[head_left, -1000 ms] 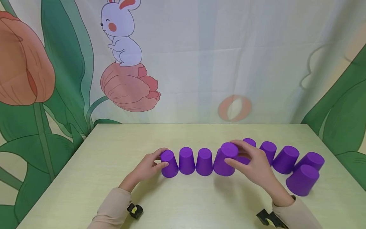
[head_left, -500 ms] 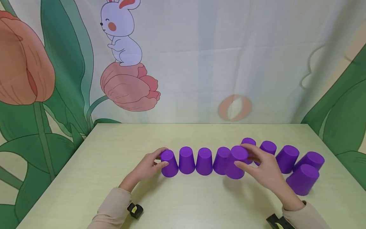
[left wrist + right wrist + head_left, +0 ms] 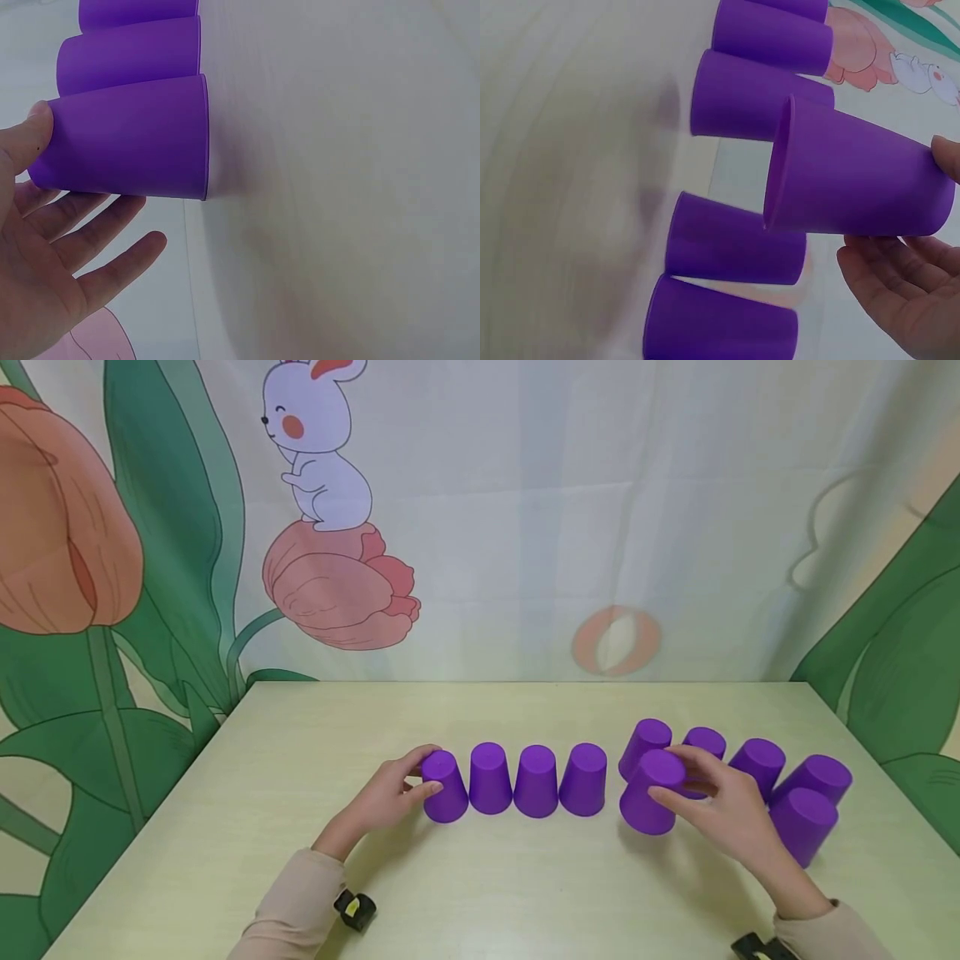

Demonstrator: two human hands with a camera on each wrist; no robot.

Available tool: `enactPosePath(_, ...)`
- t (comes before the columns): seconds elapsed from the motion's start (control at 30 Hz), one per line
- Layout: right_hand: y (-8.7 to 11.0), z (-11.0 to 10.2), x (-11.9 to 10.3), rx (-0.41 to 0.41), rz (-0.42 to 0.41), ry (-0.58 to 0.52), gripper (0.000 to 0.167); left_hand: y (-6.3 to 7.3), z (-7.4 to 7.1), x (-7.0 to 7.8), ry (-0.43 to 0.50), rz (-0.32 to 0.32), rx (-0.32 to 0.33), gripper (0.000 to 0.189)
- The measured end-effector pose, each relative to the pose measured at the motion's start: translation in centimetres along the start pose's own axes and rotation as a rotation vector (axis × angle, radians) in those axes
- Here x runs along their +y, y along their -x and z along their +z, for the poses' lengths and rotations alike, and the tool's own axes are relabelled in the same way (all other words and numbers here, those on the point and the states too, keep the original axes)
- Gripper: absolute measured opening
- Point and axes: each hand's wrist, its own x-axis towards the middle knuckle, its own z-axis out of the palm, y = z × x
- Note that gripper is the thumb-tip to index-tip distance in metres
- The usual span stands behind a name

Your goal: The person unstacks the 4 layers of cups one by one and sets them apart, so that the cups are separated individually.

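Observation:
Upside-down purple cups stand on the table. My left hand (image 3: 386, 797) pinches the leftmost cup (image 3: 446, 795) near its top, thumb on the near side. In the left wrist view, the thumb (image 3: 34, 139) lies on this cup's base end, with the other fingers along its far side. My right hand (image 3: 731, 806) holds another upside-down cup (image 3: 855, 172) between thumb and fingers, raised off the table, its mouth facing down. To the right of the left-hand cup, a row continues with a second cup (image 3: 490, 781), a third cup (image 3: 536, 785) and a fourth cup (image 3: 583, 782).
Several more upside-down cups stand at the right, among them a back cup (image 3: 645, 745) and a front cup (image 3: 804, 827), partly behind the right hand. The pale table (image 3: 480, 885) ends at a printed curtain (image 3: 480, 568) with a rabbit and tulips.
My right hand has carried its cup rightward from in front of the row's right end, uncovering the fourth cup. My left hand stays on the leftmost cup.

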Motion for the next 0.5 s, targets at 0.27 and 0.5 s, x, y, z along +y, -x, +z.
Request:
enactPosePath(0.27,0.1,-0.4,1.8,0.018,0.022,0.027,0.053,0.0,-0.1,0.1,-0.003,-0.017,0.000,0.040)
enactPosePath(0.5,0.4,-1.2,3.2,0.021,0.067,0.052,0.059,0.1,-0.1,0.2,-0.003,-0.022,-0.005,0.040)
